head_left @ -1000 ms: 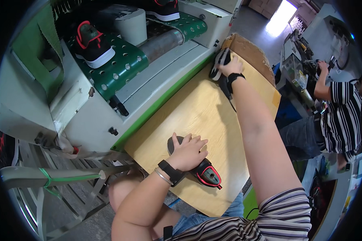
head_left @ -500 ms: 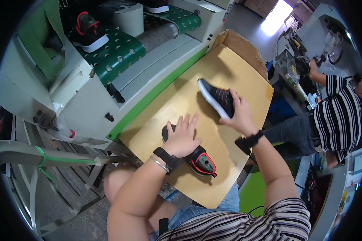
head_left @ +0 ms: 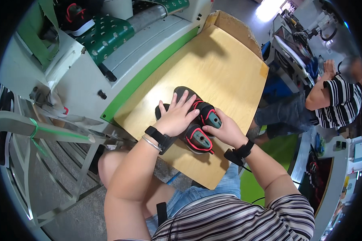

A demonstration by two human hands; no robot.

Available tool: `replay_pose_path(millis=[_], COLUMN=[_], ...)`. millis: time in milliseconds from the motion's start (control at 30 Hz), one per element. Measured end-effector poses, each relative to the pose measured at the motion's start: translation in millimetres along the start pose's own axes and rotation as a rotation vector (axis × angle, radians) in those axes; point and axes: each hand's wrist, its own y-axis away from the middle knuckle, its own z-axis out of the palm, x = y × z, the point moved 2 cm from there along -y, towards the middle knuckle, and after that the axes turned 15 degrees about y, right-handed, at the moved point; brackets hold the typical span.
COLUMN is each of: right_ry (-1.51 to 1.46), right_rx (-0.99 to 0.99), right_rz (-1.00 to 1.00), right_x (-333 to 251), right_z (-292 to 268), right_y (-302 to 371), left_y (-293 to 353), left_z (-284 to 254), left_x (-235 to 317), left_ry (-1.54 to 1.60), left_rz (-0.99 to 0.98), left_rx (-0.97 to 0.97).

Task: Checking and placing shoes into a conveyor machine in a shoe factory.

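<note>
Two black sneakers with red edging sit side by side on a wooden board, each with a green block with a round hole in its opening. My right hand (head_left: 229,131) grips the heel of the farther sneaker (head_left: 198,103), thumb and fingers at its back. With fingers spread, my left hand (head_left: 176,117) lies over the uppers, its fingertips on the farther sneaker. Beneath that hand the nearer sneaker (head_left: 198,140) is partly hidden, its toe showing at the left and its heel toward me.
The wooden board (head_left: 225,56) has a cardboard edge (head_left: 237,28) at its far end. Along its left runs a machine with a perforated green belt (head_left: 108,42) carrying another black sneaker (head_left: 78,22). A metal rail (head_left: 60,130) stands at left. A person in a striped shirt (head_left: 338,102) works at right.
My right hand has brought its sneaker left and nearer, from tilted on its side to upright beside the other one. My left hand's fingers now reach onto it.
</note>
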Motion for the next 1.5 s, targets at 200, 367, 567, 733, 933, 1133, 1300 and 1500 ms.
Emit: replay_pose_path(millis=[200,367,567,733,933,1133,1300,1500], right_ry=[-0.127,-0.146,-0.154,-0.25,0.135,0.68,0.492,-0.295], right_rx=[-0.057,-0.068,-0.103,-0.301,-0.045,0.073,0.196,0.45], right_rz=[0.011,0.001,0.007,-0.001,-0.387,-0.392,-0.258,0.172], right_x=[0.2,5.5,4.1,34.3,2.1,16.0,47.9,72.0], right_z=[0.7,5.1,3.3,-15.8,-49.5,-16.5,-10.0,-0.6], right_y=[-1.7,-1.9,-3.7,-25.0,-110.9,-150.8,-136.1,-170.7], left_y=[0.5,-1.3,-1.7,-2.0,-4.1,0.6,2.6,-1.8], left_z=[-4.0,-1.7,-1.7,-2.5,-1.1,-2.9,-1.0,-2.1], left_x=[4.1,2.8,0.7,1.5,-2.4,-0.2,-1.9,0.1], left_ry=[-0.006,-0.01,-0.008,-0.007,-0.004,-0.008,0.014,0.031], left_rz=[-0.014,-0.01,-0.009,-0.023,-0.01,-0.008,-0.02,-0.018], left_rx=[-0.031,-0.018,-0.012,-0.023,-0.011,-0.018,-0.012,-0.034])
